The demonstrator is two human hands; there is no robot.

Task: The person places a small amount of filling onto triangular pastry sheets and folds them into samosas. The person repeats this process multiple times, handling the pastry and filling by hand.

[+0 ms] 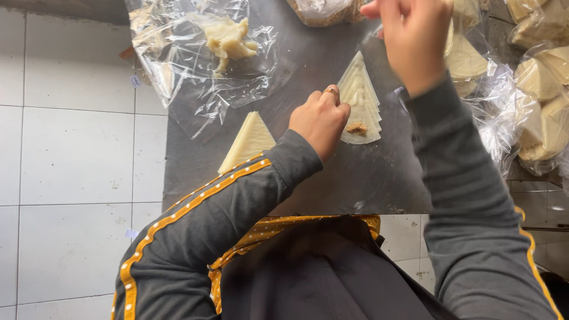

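Observation:
My left hand [320,120] rests on the dark metal table [332,184], its fingers curled at the left edge of a stack of pale triangular pastry sheets [359,101]. A small heap of brown filling [357,127] lies on the top sheet near its wide end. My right hand [413,37] is raised above the table at the far side, fingers pinched together; what they hold, if anything, is hidden. A second stack of triangular sheets [248,143] lies to the left, partly under my left sleeve.
A crumpled clear plastic bag [201,65] with a lump of pale dough [228,38] lies at the far left of the table. Plastic bags of folded pastries [542,112] crowd the right side. A white tiled floor [71,166] lies left of the table.

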